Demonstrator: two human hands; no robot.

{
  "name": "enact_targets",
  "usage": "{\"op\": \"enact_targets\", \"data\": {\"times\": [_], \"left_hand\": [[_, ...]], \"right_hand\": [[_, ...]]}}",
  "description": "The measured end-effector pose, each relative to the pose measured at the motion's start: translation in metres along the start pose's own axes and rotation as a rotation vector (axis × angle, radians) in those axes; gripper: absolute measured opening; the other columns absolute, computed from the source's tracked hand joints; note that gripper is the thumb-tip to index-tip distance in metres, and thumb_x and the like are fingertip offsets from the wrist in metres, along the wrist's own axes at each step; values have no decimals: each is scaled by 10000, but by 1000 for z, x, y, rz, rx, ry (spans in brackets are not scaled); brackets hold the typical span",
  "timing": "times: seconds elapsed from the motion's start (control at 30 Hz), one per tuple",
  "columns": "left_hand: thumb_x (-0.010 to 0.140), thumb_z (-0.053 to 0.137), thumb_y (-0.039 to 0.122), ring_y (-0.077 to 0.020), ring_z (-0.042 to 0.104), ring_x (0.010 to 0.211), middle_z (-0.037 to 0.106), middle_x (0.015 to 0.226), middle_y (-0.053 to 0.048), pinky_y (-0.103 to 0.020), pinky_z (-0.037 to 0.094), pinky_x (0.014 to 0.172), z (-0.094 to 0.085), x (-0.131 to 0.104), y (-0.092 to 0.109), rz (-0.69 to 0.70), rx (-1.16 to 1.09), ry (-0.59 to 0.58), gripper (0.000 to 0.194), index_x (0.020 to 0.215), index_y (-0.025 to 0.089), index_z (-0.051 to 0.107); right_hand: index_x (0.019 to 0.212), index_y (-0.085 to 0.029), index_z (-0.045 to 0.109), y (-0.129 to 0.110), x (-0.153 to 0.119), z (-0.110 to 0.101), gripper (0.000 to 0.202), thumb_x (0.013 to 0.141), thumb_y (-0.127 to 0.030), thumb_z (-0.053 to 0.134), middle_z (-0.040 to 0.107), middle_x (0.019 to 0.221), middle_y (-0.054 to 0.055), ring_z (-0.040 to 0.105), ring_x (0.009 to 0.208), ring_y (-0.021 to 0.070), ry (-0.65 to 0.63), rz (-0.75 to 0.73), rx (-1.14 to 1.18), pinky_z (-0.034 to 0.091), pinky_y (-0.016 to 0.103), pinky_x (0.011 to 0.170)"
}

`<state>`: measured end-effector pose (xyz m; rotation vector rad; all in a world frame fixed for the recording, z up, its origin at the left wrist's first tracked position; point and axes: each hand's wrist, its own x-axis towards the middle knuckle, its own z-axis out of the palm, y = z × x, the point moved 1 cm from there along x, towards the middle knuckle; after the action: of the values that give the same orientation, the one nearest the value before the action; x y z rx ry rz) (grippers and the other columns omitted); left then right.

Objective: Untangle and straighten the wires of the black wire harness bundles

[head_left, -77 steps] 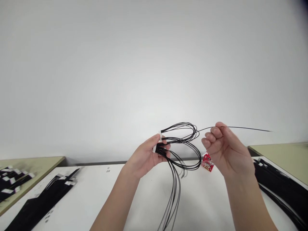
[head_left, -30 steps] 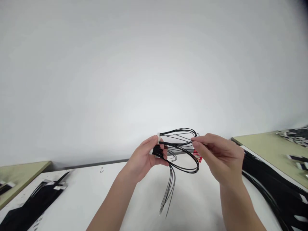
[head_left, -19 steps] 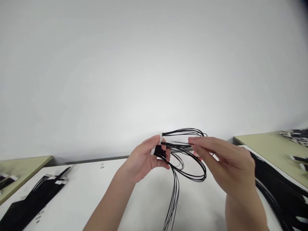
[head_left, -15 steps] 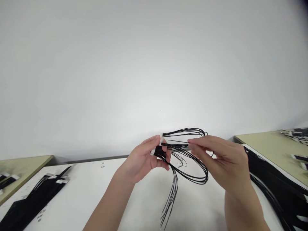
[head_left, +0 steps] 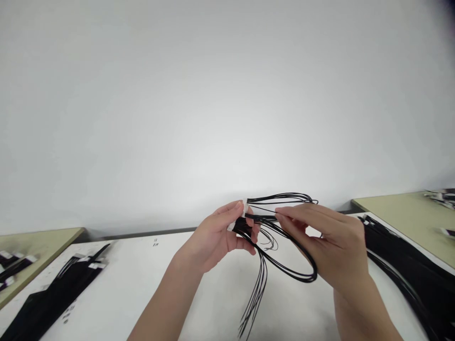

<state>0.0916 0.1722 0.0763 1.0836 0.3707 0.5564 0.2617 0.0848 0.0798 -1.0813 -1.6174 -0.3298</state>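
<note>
My left hand [head_left: 223, 232] is closed around a white connector [head_left: 245, 207] pinched at its thumb, with a second white connector [head_left: 231, 226] lower in the palm. Black wires [head_left: 284, 196] loop out from these connectors to the right, and a loose bunch of wire ends [head_left: 254, 303] hangs below. Between thumb and forefinger, my right hand [head_left: 320, 232] pinches a single thin black wire [head_left: 263, 209]. The tip of that wire points left and reaches the upper connector's face; whether it sits inside, I cannot tell.
On the left of the white table [head_left: 135, 274] lies a stack of black wire harnesses [head_left: 53, 298]. More black cables [head_left: 408, 265] lie at the right. Raised beige boards [head_left: 46, 241] on both sides carry further connectors, and a pale wall [head_left: 227, 104] rises behind.
The single wire's tip has come up to the upper connector, where a gap showed before. Both hands and the harness sit slightly further right in view.
</note>
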Motion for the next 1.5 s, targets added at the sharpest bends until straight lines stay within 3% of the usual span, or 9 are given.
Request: {"op": "enact_targets", "data": {"times": [0.23, 0.47, 0.7, 0.97, 1.2, 1.37, 1.5], "left_hand": [[903, 520, 402, -157, 563, 722, 498, 790, -32, -311, 528, 604, 1, 2, -1, -5, 21, -1, 270, 835, 146, 573], [916, 491, 430, -155, 560, 737, 563, 792, -58, -298, 512, 638, 2, 2, -2, -1, 106, 8, 293, 859, 151, 560], [907, 499, 449, -153, 556, 718, 564, 783, -59, -277, 484, 608, 3, 2, -3, -18, 120, 35, 295, 861, 162, 549], [902, 506, 455, -147, 538, 707, 555, 789, -56, -251, 444, 565, 4, 2, -2, -36, 154, 58, 288, 861, 172, 538], [895, 515, 451, -143, 545, 679, 517, 798, -38, -239, 417, 520, 1, 1, -1, -37, 126, 72, 292, 824, 169, 531], [891, 520, 456, -147, 549, 687, 527, 790, -44, -232, 411, 510, 3, 1, -3, -52, 126, 76, 299, 819, 167, 532], [890, 517, 461, -146, 555, 667, 533, 786, -41, -227, 411, 492, 5, 0, -3, -11, 47, 154, 299, 815, 172, 526]], "right_hand": [[808, -183, 651, -1, 0, -1, 137, 778, -51, 672, 668, 685, -28, 562, 572, 51, 22, 25, -34, 441, 170, 514], [721, -176, 643, -5, 0, 1, 119, 766, -68, 666, 594, 584, -38, 418, 485, 47, 61, 74, -88, 376, 201, 470], [718, -196, 643, -6, -1, 1, 117, 772, -93, 657, 580, 581, -32, 438, 472, 69, 59, 103, -113, 351, 222, 430], [929, -204, 619, 4, -6, 2, 233, 779, -31, 657, 650, 715, -5, 550, 578, 89, -12, -195, -230, 419, 227, 537], [891, -206, 632, 12, -8, 10, 172, 804, -59, 617, 642, 711, 10, 558, 581, 105, -9, -204, -263, 418, 242, 553], [888, -233, 640, 10, -8, 17, 204, 786, -56, 625, 616, 683, -2, 498, 527, 99, 82, -155, -248, 381, 253, 509], [1041, -255, 633, 7, -7, 18, 357, 733, -96, 719, 625, 862, 60, 569, 711, 184, 265, -182, -284, 443, 311, 609]]}}
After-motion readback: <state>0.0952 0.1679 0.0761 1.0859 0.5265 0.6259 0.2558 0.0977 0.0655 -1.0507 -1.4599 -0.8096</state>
